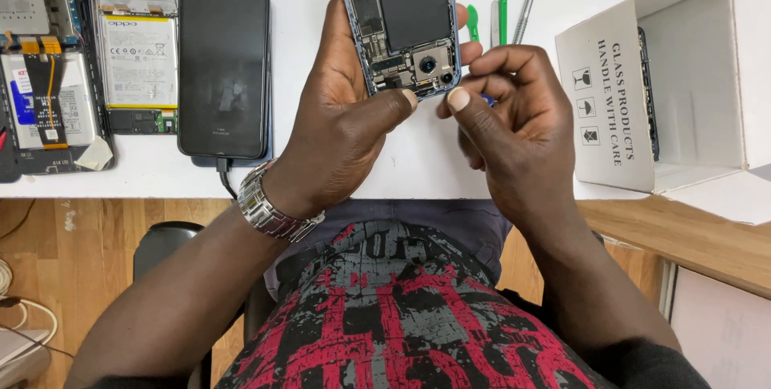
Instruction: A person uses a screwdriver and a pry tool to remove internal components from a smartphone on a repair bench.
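From the head camera, the left hand (341,116) is clamped around an opened phone (405,20) with a blue frame, back cover off, fingers behind it and the thumb pressed on its lower edge just below the camera module (427,64); it is held tilted above the white table (401,164). The right hand (514,124) is pinched together just beside the phone's lower right corner, thumb tip near the left thumb, and a sliver of something blue (487,100) shows between its fingers (too hidden to say what it is). On the table beyond lie a green pry tool (502,0) and an orange-handled screwdriver (527,4). To the left are a dark phone (223,68) with a cable plugged in and two opened phones showing batteries (140,52); to the right stands an open white cardboard box (683,92). A risk, as I judge it: the phone rests on one hand's grip alone, so a slip could drop it onto the table, and any push near the exposed board could nick a connector or the camera module.
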